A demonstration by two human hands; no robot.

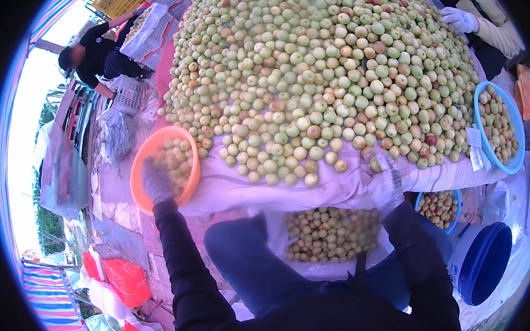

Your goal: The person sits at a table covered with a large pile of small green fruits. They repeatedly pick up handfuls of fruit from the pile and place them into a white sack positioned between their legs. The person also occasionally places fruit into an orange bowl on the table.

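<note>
A broad heap of green and reddish jujubes [308, 75] covers the cloth-topped table [337, 186] before me. My left hand [157, 177], in a pale glove, is at the near left side of an orange basin [137, 182] that holds more jujubes [177, 160]. Its fingers are smeared and partly hidden, so their grip does not show. At the heap's near edge, my gloved right hand [386, 178] has its fingers closed around a green jujube [375, 164]. Several loose jujubes lie close by on the cloth.
A blue basin of jujubes [479, 117] stands at the right. Below the table edge are a container of jujubes [333, 233], a smaller blue basin [419, 201] and a blue bucket [488, 265]. One co-worker [94, 51] bends over crates at far left; another's gloved hand [460, 20] is far right.
</note>
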